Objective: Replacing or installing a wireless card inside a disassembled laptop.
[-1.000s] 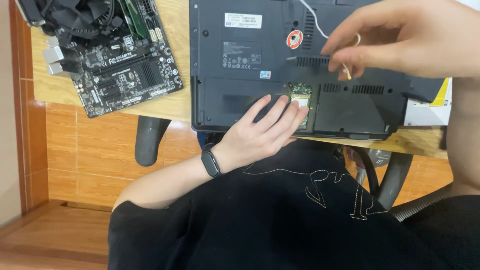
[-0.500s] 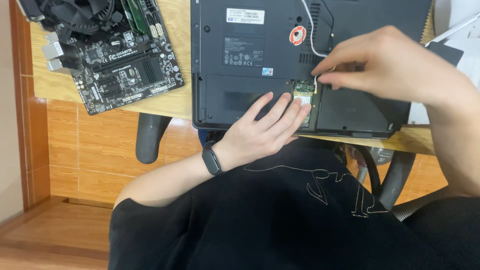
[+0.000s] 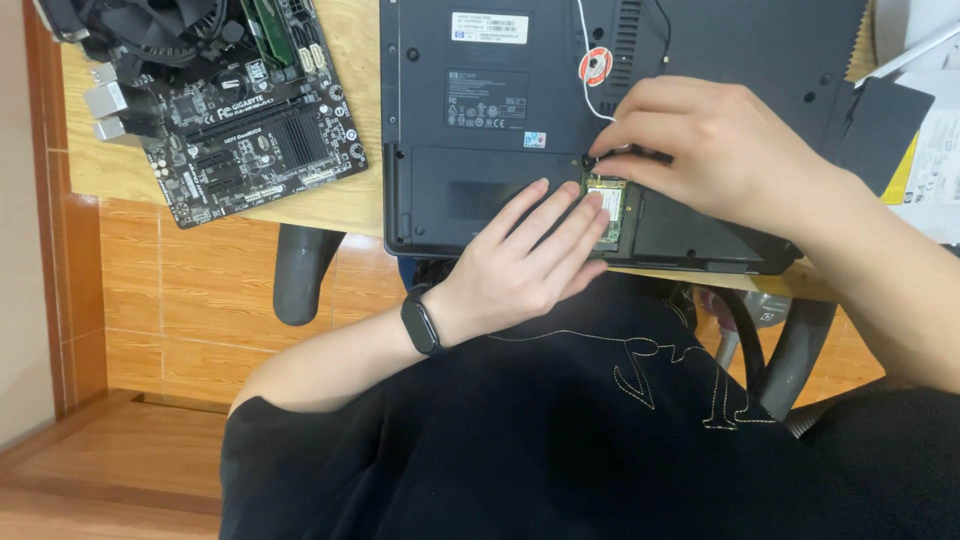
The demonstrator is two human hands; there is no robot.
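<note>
The wooden desk (image 3: 330,205) fills the top of the frame, its edge running across the middle. On it, upper centre to upper right, lies a black laptop (image 3: 480,170), upside down, base facing up. In the upper left sits a bare motherboard (image 3: 240,130) with a black fan on top of it. At the right edge lie a black cover panel (image 3: 885,125) and some white papers (image 3: 935,165). Below the desk edge a black shirt takes up the lower frame.

The left hand (image 3: 525,265) rests flat on the laptop's base, centre frame, fingers straight and close together, tips touching the edge of a small green card (image 3: 606,205) seated in an open bay near the front edge of the laptop. A black wristband (image 3: 420,320) sits on that wrist.

The right hand (image 3: 720,150) comes in from the right, just above the card, thumb and forefinger pinched together at the card's top edge. What they pinch is too small to tell. A thin white wire (image 3: 583,60) runs down from the top of the frame to those fingertips, passing beside a round red-and-white sticker (image 3: 595,66).
</note>
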